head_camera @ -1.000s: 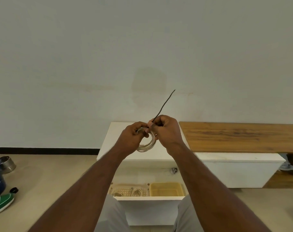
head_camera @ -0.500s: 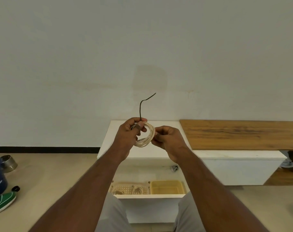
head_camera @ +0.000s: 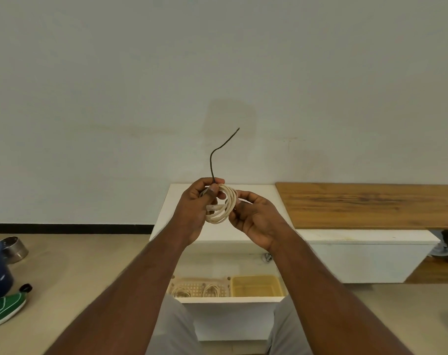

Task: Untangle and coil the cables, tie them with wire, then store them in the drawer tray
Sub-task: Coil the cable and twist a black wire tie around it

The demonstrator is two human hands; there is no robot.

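We held the coiled cream cable up in front of us, above the open white drawer. Our left hand pinched the coil and the thin dark tie wire at the top; our right hand gripped the coil's far side. We judged tying was in hand: next, the free wire needed wrapping round the loops and twisting, then the woven cream tray below.
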